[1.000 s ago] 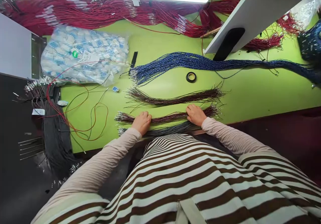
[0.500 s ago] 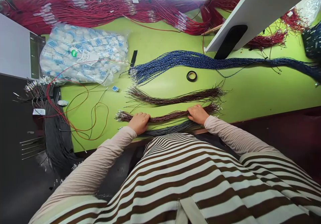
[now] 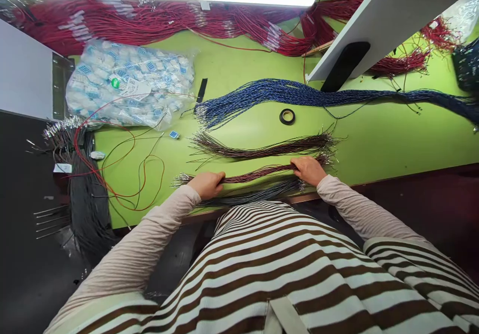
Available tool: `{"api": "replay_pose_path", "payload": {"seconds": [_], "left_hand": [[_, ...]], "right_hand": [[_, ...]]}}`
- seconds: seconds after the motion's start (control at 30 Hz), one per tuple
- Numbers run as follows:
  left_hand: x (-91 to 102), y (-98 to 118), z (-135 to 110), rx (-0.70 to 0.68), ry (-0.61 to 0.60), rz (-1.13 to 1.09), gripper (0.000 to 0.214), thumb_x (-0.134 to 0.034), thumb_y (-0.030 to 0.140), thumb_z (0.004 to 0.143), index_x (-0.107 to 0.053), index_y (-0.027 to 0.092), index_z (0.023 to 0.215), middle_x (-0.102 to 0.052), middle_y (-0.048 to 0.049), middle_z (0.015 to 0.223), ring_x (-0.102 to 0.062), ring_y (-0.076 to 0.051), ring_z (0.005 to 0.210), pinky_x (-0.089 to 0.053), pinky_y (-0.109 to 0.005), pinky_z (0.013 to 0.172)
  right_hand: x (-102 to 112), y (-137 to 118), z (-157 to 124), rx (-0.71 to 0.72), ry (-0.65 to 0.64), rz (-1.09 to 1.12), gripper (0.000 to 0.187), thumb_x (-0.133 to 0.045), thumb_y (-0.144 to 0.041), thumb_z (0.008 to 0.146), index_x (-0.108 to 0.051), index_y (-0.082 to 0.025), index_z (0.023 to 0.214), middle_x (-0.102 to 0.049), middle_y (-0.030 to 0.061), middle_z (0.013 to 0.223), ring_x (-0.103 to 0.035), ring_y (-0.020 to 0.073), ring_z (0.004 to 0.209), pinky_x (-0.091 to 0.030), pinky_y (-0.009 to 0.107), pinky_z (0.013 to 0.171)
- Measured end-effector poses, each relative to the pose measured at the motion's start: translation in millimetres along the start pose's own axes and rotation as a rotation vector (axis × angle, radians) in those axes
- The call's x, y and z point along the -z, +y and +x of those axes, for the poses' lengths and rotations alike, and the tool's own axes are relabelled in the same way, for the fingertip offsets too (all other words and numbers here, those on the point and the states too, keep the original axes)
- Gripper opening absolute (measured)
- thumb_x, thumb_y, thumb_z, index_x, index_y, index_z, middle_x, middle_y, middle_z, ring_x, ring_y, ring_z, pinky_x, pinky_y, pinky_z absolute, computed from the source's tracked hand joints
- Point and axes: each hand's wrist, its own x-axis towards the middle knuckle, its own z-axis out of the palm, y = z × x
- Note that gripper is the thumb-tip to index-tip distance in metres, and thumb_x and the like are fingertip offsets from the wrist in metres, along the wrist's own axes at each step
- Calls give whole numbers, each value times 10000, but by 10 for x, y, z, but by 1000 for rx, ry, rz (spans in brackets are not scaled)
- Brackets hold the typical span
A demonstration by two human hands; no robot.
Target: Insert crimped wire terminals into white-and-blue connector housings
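A bundle of thin brown-red wires [image 3: 258, 173] stretches between my two hands near the table's front edge. My left hand [image 3: 208, 184] is closed round it close to its left end, where silvery tips poke out. Toward the other end my right hand [image 3: 308, 170] grips the same bundle, with more tips beyond the fingers. Just nearer to my body lies a bundle of dark grey wires [image 3: 258, 195]. Behind the held bundle rests a dark brown wire bundle [image 3: 262, 152], and farther back a long blue wire bundle [image 3: 269, 92].
A roll of black tape [image 3: 287, 117] lies on the green table [image 3: 381, 139]. At the left are a plastic bag of white and blue connectors [image 3: 130, 84], loose red wires [image 3: 112, 191] and a hanging grey wire bundle [image 3: 88, 194]. Red wires [image 3: 157, 22] line the back, beside a white panel [image 3: 352, 29].
My right hand has slid to the right along the brown-red bundle. The left hand has shifted slightly left, so the hands are farther apart. The view has tilted a little.
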Motion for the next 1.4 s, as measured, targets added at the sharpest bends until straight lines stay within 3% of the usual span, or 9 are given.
{"api": "replay_pose_path", "payload": {"seconds": [0.13, 0.33, 0.5, 0.63, 0.73, 0.83, 1.0, 1.23, 1.4], "left_hand": [[105, 67, -39, -49, 20, -31, 188, -430, 255, 885, -568, 191, 995, -694, -99, 933, -652, -223, 784, -434, -299, 644], [279, 107, -52, -26, -20, -47, 193, -504, 366, 862, -604, 201, 870, -678, -85, 755, -634, -225, 678, -421, -298, 601], [378, 22, -109, -79, -102, -125, 211, -543, 397, 833, -611, 201, 798, -654, -48, 705, -579, -185, 613, -357, -274, 553], [642, -109, -37, -130, 66, -212, 278, -470, 438, 860, -609, 199, 833, -632, -17, 684, -541, -156, 599, -353, -260, 568], [944, -211, 253, -42, 223, -97, 302, -429, 428, 879, -612, 188, 903, -652, -40, 751, -569, -172, 666, -370, -263, 605], [1161, -286, 702, 72, 202, 26, 329, -419, 439, 887, -619, 189, 965, -677, -69, 850, -606, -196, 757, -395, -263, 638], [1114, -427, 1209, 113, 140, 56, 277, -485, 375, 853, -647, 188, 979, -692, -92, 942, -630, -215, 857, -425, -263, 705], [801, -664, 926, 115, 25, 31, 249, -493, 366, 853, -657, 206, 950, -704, -84, 931, -644, -213, 853, -439, -263, 707], [888, -741, 891, 215, 1, 8, 249, -488, 341, 857, -639, 203, 999, -699, -109, 1000, -643, -240, 919, -455, -288, 748]], "right_hand": [[-4, 190, -139, -70, 148, 14, 256, -544, -178, 822, -621, -152, 1065, -652, 103, 1014, -527, 247, 977, -352, 337, 837], [13, 441, -326, -152, 322, 48, 332, -448, -126, 833, -639, -155, 1102, -663, 105, 1035, -536, 253, 983, -371, 365, 881], [150, 612, -538, -62, 214, 108, 351, -440, -150, 846, -622, -176, 1145, -668, 89, 1094, -581, 226, 1008, -428, 333, 854], [455, 823, -576, -162, 303, 75, 386, -428, -163, 860, -581, -197, 1213, -648, 78, 1160, -589, 220, 1039, -438, 319, 841], [683, 1043, -326, -224, 315, 23, 353, -434, -218, 881, -589, -204, 1198, -656, 79, 1141, -600, 229, 995, -424, 317, 800], [761, 1231, 97, -253, 169, -44, 325, -427, -264, 899, -598, -210, 1170, -671, 81, 1087, -605, 226, 927, -400, 302, 719], [602, 1312, 663, -209, -64, -82, 300, -430, -272, 914, -615, -218, 1143, -678, 75, 1073, -604, 199, 897, -364, 270, 665], [553, 1141, 858, -95, -103, -35, 339, -448, -250, 904, -589, -263, 1213, -665, 56, 1114, -603, 203, 934, -390, 280, 692], [755, 1150, 1063, -21, 130, 81, 363, -439, -183, 885, -595, -218, 1210, -598, 50, 1235, -586, 191, 1019, -427, 280, 806]]}}
